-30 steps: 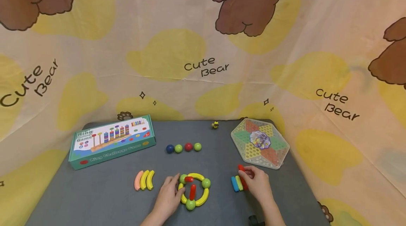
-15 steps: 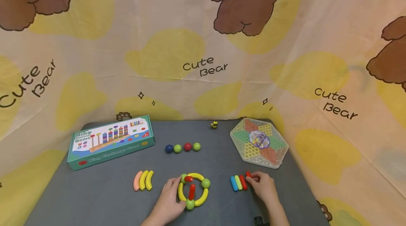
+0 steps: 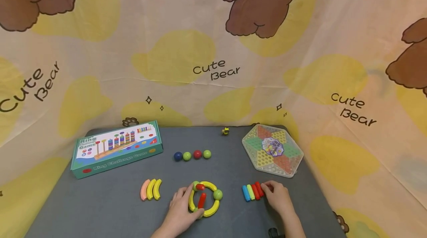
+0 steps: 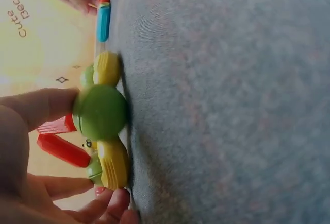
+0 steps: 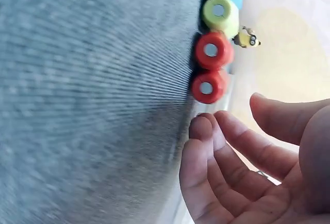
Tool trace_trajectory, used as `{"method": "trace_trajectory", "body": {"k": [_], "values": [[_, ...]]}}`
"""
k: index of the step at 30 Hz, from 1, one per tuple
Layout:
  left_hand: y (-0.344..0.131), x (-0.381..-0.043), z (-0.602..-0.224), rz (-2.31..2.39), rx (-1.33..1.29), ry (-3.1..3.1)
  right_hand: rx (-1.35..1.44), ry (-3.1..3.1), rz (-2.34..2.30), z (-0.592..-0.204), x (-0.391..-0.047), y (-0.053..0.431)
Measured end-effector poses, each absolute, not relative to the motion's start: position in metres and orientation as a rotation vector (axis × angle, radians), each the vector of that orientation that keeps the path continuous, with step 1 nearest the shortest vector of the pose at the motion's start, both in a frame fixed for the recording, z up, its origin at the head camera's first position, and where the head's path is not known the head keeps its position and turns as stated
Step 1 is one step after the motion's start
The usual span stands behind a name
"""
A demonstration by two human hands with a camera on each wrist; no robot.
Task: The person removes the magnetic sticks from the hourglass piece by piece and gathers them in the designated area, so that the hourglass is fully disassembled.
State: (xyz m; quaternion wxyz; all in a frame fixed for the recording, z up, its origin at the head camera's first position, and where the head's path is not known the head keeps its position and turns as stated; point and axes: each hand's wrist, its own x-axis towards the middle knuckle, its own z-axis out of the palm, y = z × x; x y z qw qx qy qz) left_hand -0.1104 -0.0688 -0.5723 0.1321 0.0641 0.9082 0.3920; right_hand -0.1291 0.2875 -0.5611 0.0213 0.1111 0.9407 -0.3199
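Note:
My left hand [image 3: 181,210] pinches a ring of yellow curved magnetic rods [image 3: 212,211] and green balls, with the thumb on the near ball and a finger at the far-left one. The left wrist view shows the thumb against a green ball [image 4: 100,112]. Two red rods [image 3: 201,200] stick up from the ring's balls at a slant. My right hand [image 3: 278,196] lies beside a row of straight rods: blue [image 3: 246,193], lime [image 3: 251,192] and two red [image 5: 209,87]. Its fingers are loosely bent, thumb apart, holding nothing in the right wrist view.
Left of the ring lie a pink curved rod [image 3: 145,189] and two yellow ones [image 3: 154,189]. Behind it, several balls [image 3: 197,154] form a line. A ring game box [image 3: 116,149], a hexagonal board [image 3: 273,151] and a small bee figure [image 3: 225,131] stand farther back.
My right hand has set the red rod down at the right end of the row and let go of it. The left thumb has come over the ring's near ball, and the ring has shifted slightly.

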Motion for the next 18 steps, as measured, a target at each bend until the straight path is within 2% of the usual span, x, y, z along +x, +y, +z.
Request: {"method": "trace_trajectory", "body": {"k": [6,13,18], "values": [[-0.072,-0.111,-0.573,1.243,0.159,2.609,0.335,2.942,-1.061,-0.551,-0.129,0.285],[-0.073,-0.111,-0.575,1.098,0.103,2.677,0.274,2.961,-1.166,-0.532,-0.128,0.266],[-0.074,-0.110,-0.575,1.099,0.194,2.690,0.211,2.955,-1.212,-0.521,-0.128,0.247]]}}
